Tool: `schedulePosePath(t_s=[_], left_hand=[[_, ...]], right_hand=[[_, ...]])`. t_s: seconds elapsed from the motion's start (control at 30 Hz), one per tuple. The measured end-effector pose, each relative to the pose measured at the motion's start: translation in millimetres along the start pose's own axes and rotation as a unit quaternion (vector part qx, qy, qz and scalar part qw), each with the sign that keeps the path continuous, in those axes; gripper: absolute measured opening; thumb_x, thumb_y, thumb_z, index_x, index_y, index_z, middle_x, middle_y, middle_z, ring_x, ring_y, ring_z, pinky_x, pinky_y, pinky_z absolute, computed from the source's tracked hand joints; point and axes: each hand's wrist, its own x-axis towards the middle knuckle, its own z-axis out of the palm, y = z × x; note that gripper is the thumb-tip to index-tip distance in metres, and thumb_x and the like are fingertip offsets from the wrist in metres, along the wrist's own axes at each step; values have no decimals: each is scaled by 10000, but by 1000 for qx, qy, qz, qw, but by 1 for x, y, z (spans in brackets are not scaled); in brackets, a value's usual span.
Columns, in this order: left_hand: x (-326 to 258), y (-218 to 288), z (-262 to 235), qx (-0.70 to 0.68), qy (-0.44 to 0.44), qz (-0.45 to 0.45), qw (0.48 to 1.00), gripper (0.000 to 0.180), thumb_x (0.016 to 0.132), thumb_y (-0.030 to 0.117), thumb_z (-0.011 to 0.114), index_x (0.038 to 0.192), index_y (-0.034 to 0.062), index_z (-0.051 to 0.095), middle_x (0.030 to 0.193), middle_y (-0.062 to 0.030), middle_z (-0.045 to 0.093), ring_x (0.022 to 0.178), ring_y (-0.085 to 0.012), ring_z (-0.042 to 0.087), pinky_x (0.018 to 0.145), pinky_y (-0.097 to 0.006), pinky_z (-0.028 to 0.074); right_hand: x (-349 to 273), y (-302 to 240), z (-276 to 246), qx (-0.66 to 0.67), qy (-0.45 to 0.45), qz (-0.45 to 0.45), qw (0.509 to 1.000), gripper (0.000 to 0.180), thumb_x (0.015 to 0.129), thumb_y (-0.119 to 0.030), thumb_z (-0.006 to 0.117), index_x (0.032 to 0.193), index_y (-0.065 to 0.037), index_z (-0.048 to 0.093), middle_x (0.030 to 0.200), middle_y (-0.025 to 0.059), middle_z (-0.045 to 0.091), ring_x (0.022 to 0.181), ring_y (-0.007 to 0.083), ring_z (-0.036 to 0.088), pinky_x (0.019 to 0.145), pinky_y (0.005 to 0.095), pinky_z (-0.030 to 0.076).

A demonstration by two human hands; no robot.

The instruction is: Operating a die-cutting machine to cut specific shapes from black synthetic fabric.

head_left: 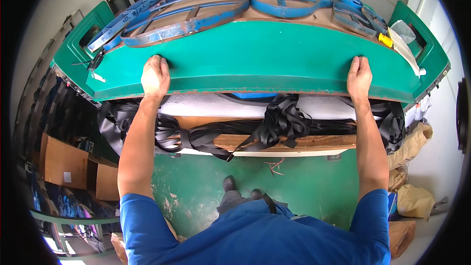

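Both my arms reach forward to the green metal front panel (255,54) of a wide machine or bench. Near its left part my left hand (156,76) is closed in a fist against the panel. My right hand (360,77), also closed, touches the panel towards its right end. A dark patch shows beside each fist, and the curled fingertips are hidden, so anything gripped is out of sight. Just beyond the panel, several blue-edged metal cutting dies (186,29) lie on a brown board (235,16). Below it, bundled black straps (284,122) rest on a wooden ledge (314,142).
A yellow-handled tool (385,40) and a clear plastic cup (403,31) sit at the right end. Cardboard boxes (64,162) stand at the left. Brown paper sacks (414,202) are on the right. My feet are on the green floor (304,181), near a reddish scrap.
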Motion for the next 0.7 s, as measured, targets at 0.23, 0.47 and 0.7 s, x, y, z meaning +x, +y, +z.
schedulePosePath(t_s=[0.23,0.47,0.7], left_hand=[[-26,6,-10,-130,-74,-72,986,211,917,190,545,838,2,600,866,-203,630,833,-405,593,747,-474,477],[-159,70,-12,-147,-115,33,982,158,891,168,575,816,32,603,797,-152,614,754,-366,593,672,-447,459],[-197,69,8,-93,-34,45,994,88,803,121,584,729,74,592,693,-84,582,662,-295,569,670,-395,443]], right_hand=[[-35,-3,-10,251,-115,148,950,279,973,-182,525,751,-13,507,648,-28,444,600,39,387,520,237,354],[-176,-11,-27,57,-158,75,983,205,949,-155,572,841,18,597,648,56,531,597,130,450,575,310,437],[-187,-16,-26,101,-157,125,974,226,925,-166,613,781,8,598,596,68,520,549,104,439,538,283,422]])
